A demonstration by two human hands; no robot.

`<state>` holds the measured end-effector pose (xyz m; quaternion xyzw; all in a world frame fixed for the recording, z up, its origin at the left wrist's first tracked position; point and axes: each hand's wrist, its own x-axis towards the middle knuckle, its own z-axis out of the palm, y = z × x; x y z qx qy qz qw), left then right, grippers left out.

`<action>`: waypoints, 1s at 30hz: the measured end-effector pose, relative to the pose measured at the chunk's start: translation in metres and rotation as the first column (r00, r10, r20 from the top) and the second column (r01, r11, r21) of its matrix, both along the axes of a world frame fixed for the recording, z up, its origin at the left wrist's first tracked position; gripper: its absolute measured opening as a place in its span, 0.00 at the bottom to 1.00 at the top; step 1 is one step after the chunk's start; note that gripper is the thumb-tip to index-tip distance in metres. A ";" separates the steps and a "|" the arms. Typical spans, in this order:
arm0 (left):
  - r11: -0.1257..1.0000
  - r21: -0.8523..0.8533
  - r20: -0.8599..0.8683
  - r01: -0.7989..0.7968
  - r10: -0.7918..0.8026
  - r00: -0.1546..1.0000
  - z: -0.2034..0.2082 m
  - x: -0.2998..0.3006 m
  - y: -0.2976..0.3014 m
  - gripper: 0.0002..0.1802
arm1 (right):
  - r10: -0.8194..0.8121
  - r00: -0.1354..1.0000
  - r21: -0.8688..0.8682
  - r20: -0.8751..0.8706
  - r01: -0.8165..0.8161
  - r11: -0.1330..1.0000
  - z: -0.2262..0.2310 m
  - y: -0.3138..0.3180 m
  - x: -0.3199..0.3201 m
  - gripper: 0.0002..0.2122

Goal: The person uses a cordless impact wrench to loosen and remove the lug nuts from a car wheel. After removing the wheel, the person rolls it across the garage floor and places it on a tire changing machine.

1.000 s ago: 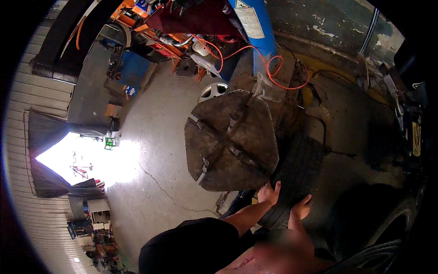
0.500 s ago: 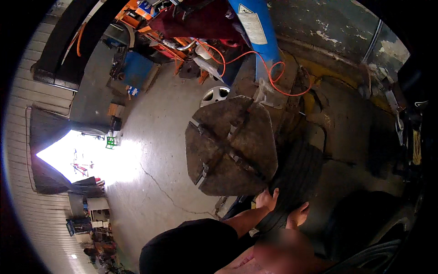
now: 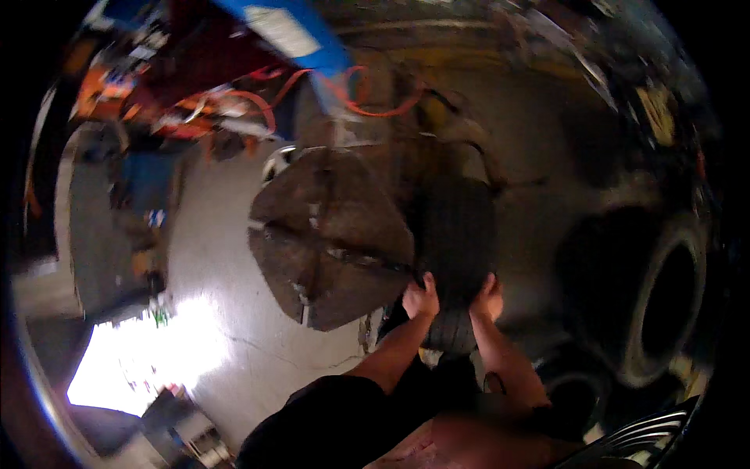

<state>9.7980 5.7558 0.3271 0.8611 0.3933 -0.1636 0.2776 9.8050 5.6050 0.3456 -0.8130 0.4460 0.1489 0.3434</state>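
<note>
One upright tyre (image 3: 455, 242) in hand, tread facing up, standing just right of the one round tyre-changer turntable (image 3: 328, 234). Two hands on it: left hand (image 3: 421, 298) clamped on the tread's near left edge, right hand (image 3: 487, 299) clamped on its near right edge, tyre between them. Two more tyres (image 3: 664, 305) lie at right, well apart. One orange hose (image 3: 367, 98) beyond. Frame blurred.

A pale concrete floor (image 3: 211, 258) carries everything here, with a bright patch of glare at its lower left. A round, rusty turntable (image 3: 328, 234) of a tyre machine stands on it, and just beside that an upright black tyre (image 3: 457, 234). Orange hoses (image 3: 266, 98) trail across the floor farther back, blurred.
</note>
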 end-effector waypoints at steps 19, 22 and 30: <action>0.998 0.035 0.085 0.042 -0.045 0.995 -0.019 -0.005 0.010 0.49 | -0.066 0.989 -0.074 0.135 0.076 0.994 -0.016 0.000 -0.015 0.30; 0.998 0.035 0.150 0.046 -0.051 0.987 -0.024 -0.005 0.017 0.50 | -0.081 0.992 -0.020 0.102 0.083 0.996 -0.009 0.001 -0.011 0.31; 0.998 0.027 0.114 0.059 -0.062 0.992 -0.006 -0.004 0.000 0.49 | -0.068 0.994 -0.058 0.085 0.073 0.996 -0.013 -0.005 -0.016 0.33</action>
